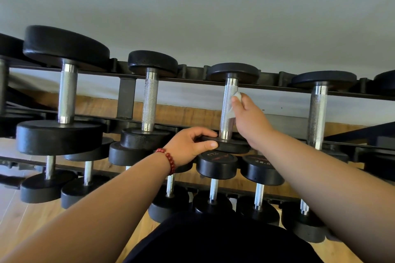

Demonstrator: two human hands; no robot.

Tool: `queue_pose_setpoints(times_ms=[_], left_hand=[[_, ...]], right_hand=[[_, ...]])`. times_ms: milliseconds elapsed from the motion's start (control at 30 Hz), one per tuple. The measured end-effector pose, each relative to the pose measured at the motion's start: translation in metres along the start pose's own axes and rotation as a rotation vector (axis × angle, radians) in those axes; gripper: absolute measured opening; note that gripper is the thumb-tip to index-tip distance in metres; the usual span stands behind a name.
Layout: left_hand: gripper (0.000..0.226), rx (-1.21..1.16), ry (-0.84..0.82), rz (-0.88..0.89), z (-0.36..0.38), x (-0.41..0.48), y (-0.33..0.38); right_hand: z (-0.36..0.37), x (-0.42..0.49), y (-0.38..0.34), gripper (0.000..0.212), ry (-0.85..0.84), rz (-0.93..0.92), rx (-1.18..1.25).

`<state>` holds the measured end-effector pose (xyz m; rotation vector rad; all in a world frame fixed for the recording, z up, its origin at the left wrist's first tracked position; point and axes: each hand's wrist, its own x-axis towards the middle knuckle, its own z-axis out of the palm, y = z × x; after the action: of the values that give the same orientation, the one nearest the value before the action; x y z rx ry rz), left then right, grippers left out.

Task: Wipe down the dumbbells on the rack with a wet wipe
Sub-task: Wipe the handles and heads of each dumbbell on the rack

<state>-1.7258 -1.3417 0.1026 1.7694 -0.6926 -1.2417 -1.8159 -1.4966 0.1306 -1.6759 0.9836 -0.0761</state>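
While left hand [188,145] fingers [205,133] clasp dumbbell head [232,146], right hand [249,118] fingers [235,103] pinching wet wipe [237,96] against handle [225,126].

Open gaps either side of centre dumbbell handle [224,113]. Rear rail [271,82] closes them behind. Upright brace [126,98] blocks gap further left. Lower-tier heads [217,165] crowd just beneath.

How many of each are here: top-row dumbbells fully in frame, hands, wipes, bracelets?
dumbbells, top row, fully in frame: 4
hands: 2, left hand and right hand
wipe: 1
bracelet: 1
Total: 8
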Motion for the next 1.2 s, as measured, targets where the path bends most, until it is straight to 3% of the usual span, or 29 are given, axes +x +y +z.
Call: queue_pose_setpoints(times_ms=[167,267,467,533,667,833,1000,1200], left_hand=[[0.02,0.0,-0.004,-0.007,0.0,0.002,-0.002],[0.022,0.004,0.0,-0.006,-0.002,0.003,-0.003],[0.025,-0.019,0.01,0.01,-0.001,0.005,-0.009],[0.025,-0.029,0.005,0.006,-0.001,0.007,-0.01],[0.025,-0.062,0.003,0.013,-0.001,0.007,-0.01],[0.025,-0.06,-0.002,0.014,-0.001,0.007,-0.008],[0.025,-0.066,0.0,0.036,-0.001,0.007,-0.008],[0.026,-0.066,-0.016,0.037,-0.001,0.006,-0.006]], right_hand=[[-0.003,0.026,0.006,0.047,-0.027,0.058,0.308],[-0.007,0.021,0.022,0.056,-0.124,0.064,0.228],[-0.004,0.034,0.004,0.026,-0.02,0.017,0.359],[-0.001,0.027,0.013,0.029,-0.032,0.008,0.268],[-0.007,0.018,0.029,0.057,-0.129,0.021,0.073],[-0.007,0.032,0.003,0.025,-0.047,-0.005,0.314],[-0.008,0.011,0.028,0.04,-0.169,0.079,0.073],[-0.011,0.029,0.0,0.041,-0.068,0.052,0.237]])
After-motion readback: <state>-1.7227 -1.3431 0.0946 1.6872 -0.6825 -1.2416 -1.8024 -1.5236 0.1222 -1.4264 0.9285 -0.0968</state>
